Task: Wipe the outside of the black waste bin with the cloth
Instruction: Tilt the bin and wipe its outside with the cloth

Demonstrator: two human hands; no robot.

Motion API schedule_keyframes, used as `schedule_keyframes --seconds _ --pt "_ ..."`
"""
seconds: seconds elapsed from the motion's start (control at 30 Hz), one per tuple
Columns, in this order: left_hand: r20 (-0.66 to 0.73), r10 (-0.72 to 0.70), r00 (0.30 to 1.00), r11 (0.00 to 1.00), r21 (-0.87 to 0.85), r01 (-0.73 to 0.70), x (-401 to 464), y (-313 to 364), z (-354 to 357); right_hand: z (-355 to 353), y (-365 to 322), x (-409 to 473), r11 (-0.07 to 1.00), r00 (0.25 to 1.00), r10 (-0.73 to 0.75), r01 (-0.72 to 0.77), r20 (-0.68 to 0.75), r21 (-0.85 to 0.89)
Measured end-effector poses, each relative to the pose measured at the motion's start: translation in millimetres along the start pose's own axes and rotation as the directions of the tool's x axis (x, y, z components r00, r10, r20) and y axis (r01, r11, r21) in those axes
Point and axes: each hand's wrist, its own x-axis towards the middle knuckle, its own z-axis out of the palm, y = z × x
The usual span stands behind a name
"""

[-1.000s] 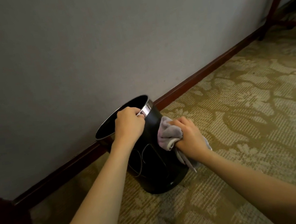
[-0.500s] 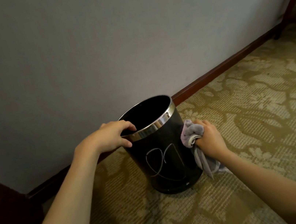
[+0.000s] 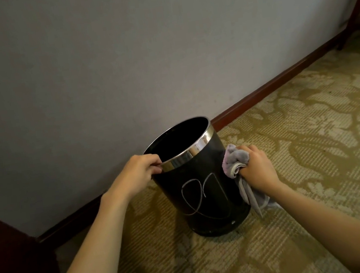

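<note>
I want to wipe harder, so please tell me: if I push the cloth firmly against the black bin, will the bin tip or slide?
The waste bin is tall, narrow and looks empty, so it is probably light and could tip. It already seems to lean slightly. The left hand gripping the metal rim should steady it. The carpet likely limits sliding.

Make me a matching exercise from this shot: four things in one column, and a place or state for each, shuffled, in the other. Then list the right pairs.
Things
1. left hand
2. right hand
3. cloth
4. waste bin

Places or states
A. stands upright on the patterned carpet by the wall
B. bunched against the bin's right side
C. grips the bin's silver rim
D. holds the cloth

Pairs: 1-C, 2-D, 3-B, 4-A
</note>
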Motion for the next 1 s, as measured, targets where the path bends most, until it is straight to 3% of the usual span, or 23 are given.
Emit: schedule_keyframes --seconds 0.33,0.5,0.7,0.8,0.87,0.93,1.0 --pt "-0.053 0.073 0.996 0.993 0.099 -0.068 16.3 56.2 24.8 -11.4 25.8 -7.0 0.988 0.996 0.085 -0.086 0.011 0.125" --pt "-0.073 -0.007 0.997 0.995 0.100 0.014 21.9 64.7 17.9 -4.8 27.6 -9.3 1.000 0.984 -0.020 0.022 0.179 -0.008" --pt "-0.188 -0.110 0.976 0.994 -0.041 0.104 10.5 35.2 0.4 22.3 38.0 -20.3 0.993 0.937 0.090 -0.112 0.337 0.045" --pt "-0.207 -0.116 0.971 0.991 -0.085 0.100 3.3 25.9 -3.6 23.7 35.2 -17.8 0.971 0.928 0.156 -0.207 0.339 0.122" --pt "-0.201 -0.122 0.972 0.988 -0.121 0.099 -0.2 24.0 -3.1 20.4 23.0 -12.9 0.982 0.932 0.141 -0.176 0.334 0.076" --pt "-0.181 -0.119 0.976 0.983 -0.159 0.090 -1.6 24.1 -1.4 14.6 1.4 -7.6 0.992 0.963 0.106 -0.118 0.246 0.034" --pt "-0.161 -0.097 0.982 0.980 -0.185 0.066 -1.2 25.6 1.0 6.9 -28.2 0.6 0.989 0.992 0.054 -0.068 0.110 0.131"
